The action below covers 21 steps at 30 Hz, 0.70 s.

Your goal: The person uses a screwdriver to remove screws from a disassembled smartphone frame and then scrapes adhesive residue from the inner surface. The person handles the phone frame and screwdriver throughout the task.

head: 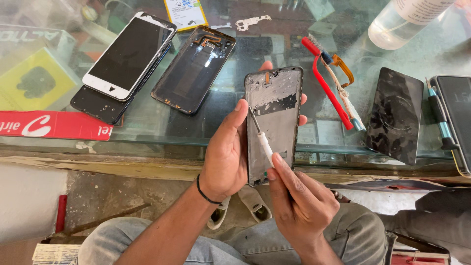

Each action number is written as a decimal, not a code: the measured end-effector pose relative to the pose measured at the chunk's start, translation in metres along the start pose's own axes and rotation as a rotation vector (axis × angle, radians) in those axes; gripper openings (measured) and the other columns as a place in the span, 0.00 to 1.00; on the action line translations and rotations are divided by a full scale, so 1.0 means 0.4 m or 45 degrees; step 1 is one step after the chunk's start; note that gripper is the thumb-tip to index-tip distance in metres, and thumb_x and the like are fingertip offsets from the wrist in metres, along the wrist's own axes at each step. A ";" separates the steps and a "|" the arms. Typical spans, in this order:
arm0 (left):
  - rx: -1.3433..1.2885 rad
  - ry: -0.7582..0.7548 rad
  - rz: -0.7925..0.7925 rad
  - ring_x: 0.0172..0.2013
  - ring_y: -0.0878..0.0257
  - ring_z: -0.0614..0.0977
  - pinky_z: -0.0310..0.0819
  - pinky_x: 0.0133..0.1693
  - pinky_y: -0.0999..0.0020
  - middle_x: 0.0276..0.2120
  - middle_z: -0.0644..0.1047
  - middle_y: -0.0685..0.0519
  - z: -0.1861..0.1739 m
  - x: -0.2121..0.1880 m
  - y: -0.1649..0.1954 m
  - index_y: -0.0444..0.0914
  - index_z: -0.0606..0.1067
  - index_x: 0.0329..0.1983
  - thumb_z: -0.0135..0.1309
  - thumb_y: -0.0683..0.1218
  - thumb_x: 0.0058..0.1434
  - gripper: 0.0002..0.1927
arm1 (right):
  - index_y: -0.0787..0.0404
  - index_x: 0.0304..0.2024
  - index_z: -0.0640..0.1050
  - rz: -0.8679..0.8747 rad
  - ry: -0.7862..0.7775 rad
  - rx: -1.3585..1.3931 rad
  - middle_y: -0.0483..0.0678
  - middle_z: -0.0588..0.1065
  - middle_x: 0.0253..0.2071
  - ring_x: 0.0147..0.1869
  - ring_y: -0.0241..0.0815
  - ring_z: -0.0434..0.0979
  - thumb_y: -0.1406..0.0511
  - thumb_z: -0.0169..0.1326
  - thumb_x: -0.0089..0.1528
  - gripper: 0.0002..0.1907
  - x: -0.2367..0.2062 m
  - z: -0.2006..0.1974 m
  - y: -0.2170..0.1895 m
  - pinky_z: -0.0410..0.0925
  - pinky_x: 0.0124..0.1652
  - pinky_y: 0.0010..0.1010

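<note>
Item 1, phone frame (pixel 273 125): grey, stripped of its screen, held upright over my lap just in front of the glass counter (pixel 147 130). My left hand (pixel 226 154) is clamped round its left edge, thumb on the face and fingertips showing past the right edge, so the inner side faces me and stays steady under the tool

Item 2, small screwdriver (pixel 261 136): white handle, thin metal shaft. My right hand (pixel 299 201) is closed on it, pinching the handle low between thumb and forefinger; the tip rests on the upper left of the frame's inner face, angled up so the point can be steered finely

Item 3, back cover (pixel 194 68): dark, lying inside-up on the glass, well apart from the frame

Item 4, stacked phones (pixel 125 61): a white-bordered one lying on top of a dark one, at the counter's left

Item 5, red-handled brush (pixel 326 81): on the glass just right of the frame, near my reach, with an orange-handled tool beside it

Item 6, dark screen panel (pixel 395 114): flat on the glass further right

Item 7, clear bottle (pixel 405 22): lying at the far right corner
</note>
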State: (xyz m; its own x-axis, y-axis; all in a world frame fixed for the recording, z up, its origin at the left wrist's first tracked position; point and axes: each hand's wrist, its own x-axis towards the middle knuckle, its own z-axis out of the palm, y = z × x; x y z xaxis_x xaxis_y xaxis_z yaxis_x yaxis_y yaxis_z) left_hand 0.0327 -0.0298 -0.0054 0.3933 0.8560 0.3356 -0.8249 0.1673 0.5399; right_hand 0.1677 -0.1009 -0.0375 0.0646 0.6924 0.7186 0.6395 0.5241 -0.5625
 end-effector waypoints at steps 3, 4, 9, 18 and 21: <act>-0.033 0.009 -0.009 0.62 0.50 0.75 0.68 0.66 0.56 0.69 0.67 0.39 -0.002 0.003 0.000 0.48 0.46 0.85 0.36 0.59 0.78 0.36 | 0.63 0.54 0.81 -0.077 0.116 0.036 0.51 0.79 0.31 0.29 0.33 0.79 0.75 0.64 0.64 0.16 -0.003 -0.005 -0.001 0.70 0.34 0.21; -0.030 0.010 -0.012 0.62 0.50 0.75 0.68 0.66 0.56 0.69 0.67 0.39 -0.003 0.003 0.001 0.48 0.46 0.85 0.37 0.59 0.78 0.36 | 0.64 0.52 0.81 -0.069 0.092 0.023 0.50 0.78 0.28 0.27 0.33 0.77 0.75 0.64 0.62 0.16 -0.003 -0.006 -0.001 0.69 0.32 0.22; -0.021 -0.004 0.000 0.63 0.50 0.75 0.68 0.67 0.56 0.67 0.67 0.39 -0.002 0.003 -0.003 0.47 0.46 0.86 0.37 0.59 0.79 0.36 | 0.68 0.48 0.83 0.073 0.121 -0.061 0.51 0.79 0.27 0.26 0.34 0.77 0.76 0.66 0.59 0.15 -0.003 -0.002 0.002 0.69 0.31 0.25; 0.010 0.009 0.007 0.62 0.50 0.75 0.68 0.66 0.56 0.69 0.68 0.40 0.001 0.002 -0.001 0.47 0.46 0.86 0.37 0.59 0.79 0.35 | 0.67 0.50 0.82 0.043 0.144 -0.012 0.53 0.81 0.31 0.28 0.34 0.79 0.76 0.64 0.60 0.15 -0.005 0.001 0.003 0.69 0.32 0.24; -0.020 0.018 -0.005 0.62 0.50 0.75 0.68 0.67 0.57 0.69 0.68 0.40 0.002 0.001 -0.001 0.47 0.46 0.85 0.36 0.59 0.78 0.35 | 0.66 0.49 0.82 -0.101 0.061 0.033 0.51 0.79 0.28 0.30 0.35 0.80 0.74 0.65 0.59 0.15 -0.009 -0.001 0.000 0.71 0.35 0.25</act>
State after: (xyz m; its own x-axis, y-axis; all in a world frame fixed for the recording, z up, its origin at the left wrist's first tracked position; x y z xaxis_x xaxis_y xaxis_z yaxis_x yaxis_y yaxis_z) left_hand 0.0337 -0.0298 -0.0048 0.3908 0.8622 0.3221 -0.8296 0.1783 0.5292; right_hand 0.1676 -0.1035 -0.0398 0.0515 0.6244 0.7794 0.6238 0.5894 -0.5134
